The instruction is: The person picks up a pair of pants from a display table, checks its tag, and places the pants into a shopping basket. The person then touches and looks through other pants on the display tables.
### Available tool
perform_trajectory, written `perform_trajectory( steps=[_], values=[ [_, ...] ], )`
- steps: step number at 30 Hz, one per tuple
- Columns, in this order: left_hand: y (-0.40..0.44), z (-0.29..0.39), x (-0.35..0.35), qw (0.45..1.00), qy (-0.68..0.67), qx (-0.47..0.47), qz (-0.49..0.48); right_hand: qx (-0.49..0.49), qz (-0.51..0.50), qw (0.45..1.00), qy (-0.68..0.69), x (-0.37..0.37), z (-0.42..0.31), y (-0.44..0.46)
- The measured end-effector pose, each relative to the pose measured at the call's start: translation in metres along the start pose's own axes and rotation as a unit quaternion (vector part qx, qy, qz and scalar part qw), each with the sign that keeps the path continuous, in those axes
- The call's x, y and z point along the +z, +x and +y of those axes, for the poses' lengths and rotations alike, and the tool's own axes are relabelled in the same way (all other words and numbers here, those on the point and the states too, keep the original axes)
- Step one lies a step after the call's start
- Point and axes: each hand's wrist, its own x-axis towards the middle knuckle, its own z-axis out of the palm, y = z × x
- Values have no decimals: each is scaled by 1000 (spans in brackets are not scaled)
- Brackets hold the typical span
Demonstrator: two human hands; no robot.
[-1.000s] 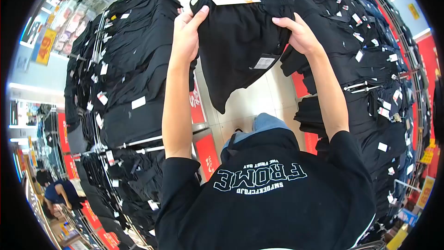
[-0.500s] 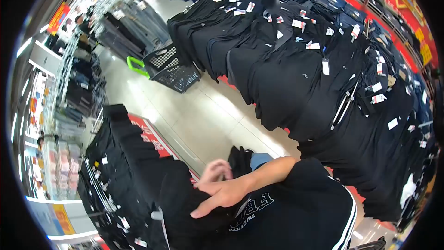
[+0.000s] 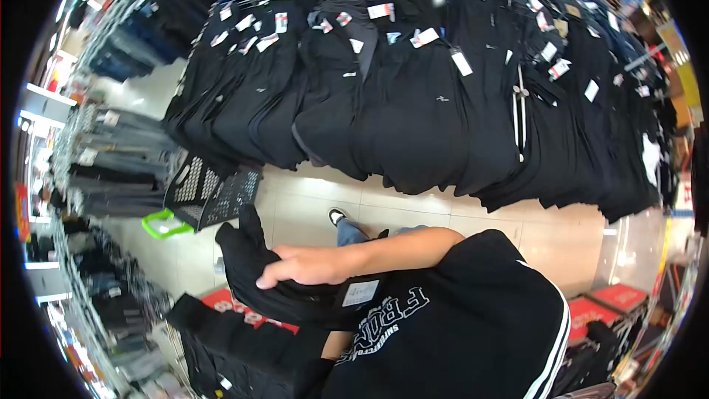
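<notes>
A black garment [image 3: 247, 266] with a white tag [image 3: 360, 293] hangs bunched in front of my black shirt, left of centre. My right hand [image 3: 310, 264] reaches across my body and is closed on its upper side, the thumb pressed against the cloth. Below the garment a piece of my left forearm shows; the left hand itself is hidden by the cloth.
A long rack of black trousers [image 3: 413, 125] with tags runs across the top. A black basket [image 3: 199, 196] with a green handle [image 3: 166, 224] stands on the tiled floor [image 3: 384, 210]. Another black clothing display [image 3: 244, 347] is at lower left; grey garments [image 3: 118, 162] hang farther left.
The view has swung round toward the long rack. The garment, first stretched up between both hands, is now low at the left. My right arm has come across my body.
</notes>
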Motion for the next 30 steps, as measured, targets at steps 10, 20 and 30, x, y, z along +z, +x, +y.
perform_trajectory(
  steps=[10, 20, 30],
  values=[
    [20, 121, -146, 990, 97, 11, -102, -90, 193, 969, 121, -11, -65, 147],
    [56, 200, -237, 986, 109, 2, -123, -10, 186, 981, 61, -61, -101, 279],
    [120, 283, -306, 978, 176, 12, -110, 3, 139, 971, 196, -170, -146, 400]
  ],
)
